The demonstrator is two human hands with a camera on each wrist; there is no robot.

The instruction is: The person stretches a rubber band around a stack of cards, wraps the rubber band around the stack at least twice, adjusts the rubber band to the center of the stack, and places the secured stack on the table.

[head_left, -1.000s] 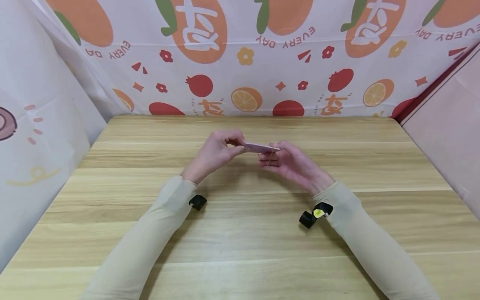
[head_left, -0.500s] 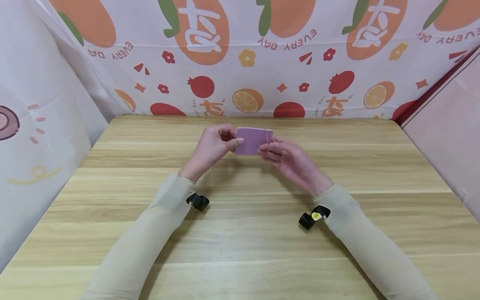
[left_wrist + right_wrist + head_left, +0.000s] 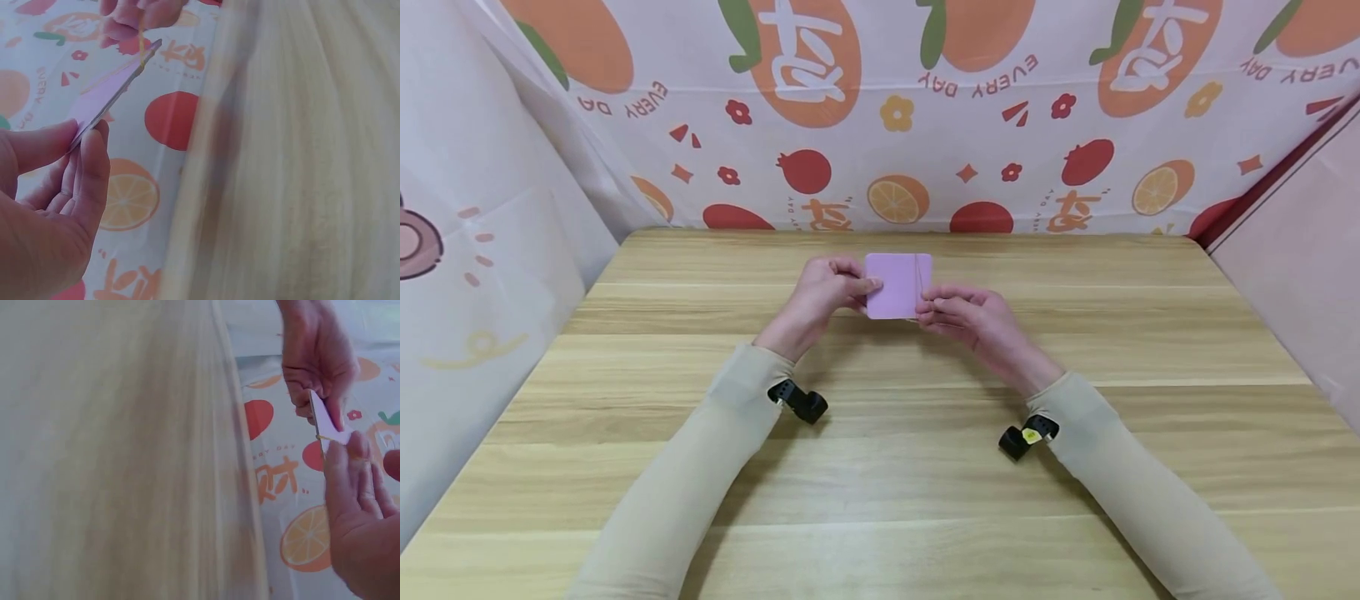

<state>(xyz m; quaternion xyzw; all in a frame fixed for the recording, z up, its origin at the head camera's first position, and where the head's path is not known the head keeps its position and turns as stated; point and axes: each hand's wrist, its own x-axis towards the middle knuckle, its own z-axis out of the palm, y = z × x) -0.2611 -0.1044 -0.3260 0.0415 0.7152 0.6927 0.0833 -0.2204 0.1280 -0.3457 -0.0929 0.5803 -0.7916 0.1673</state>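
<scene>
A thin lilac card (image 3: 892,287) with rounded corners is held up over the far part of the table, its broad face toward the head view. In the left wrist view its edge looks dark and layered. My left hand (image 3: 820,300) pinches the card's left side between thumb and fingers. Around the right end of the card runs a thin tan rubber band (image 3: 916,275), slanting toward my right fingertips. My right hand (image 3: 981,321) has its fingers at the card's lower right, hooked on the band. In the right wrist view the thumb (image 3: 392,465) stands apart from those fingers.
The wooden table (image 3: 880,467) lies beneath both arms. A fruit-printed cloth (image 3: 970,150) hangs behind its far edge, with pale cloth (image 3: 497,200) at the left side. Both wrists carry small black cameras (image 3: 808,406).
The card has tilted from nearly edge-on to face the head view and shifted slightly left. The right fingers have moved to its lower right corner, at the band.
</scene>
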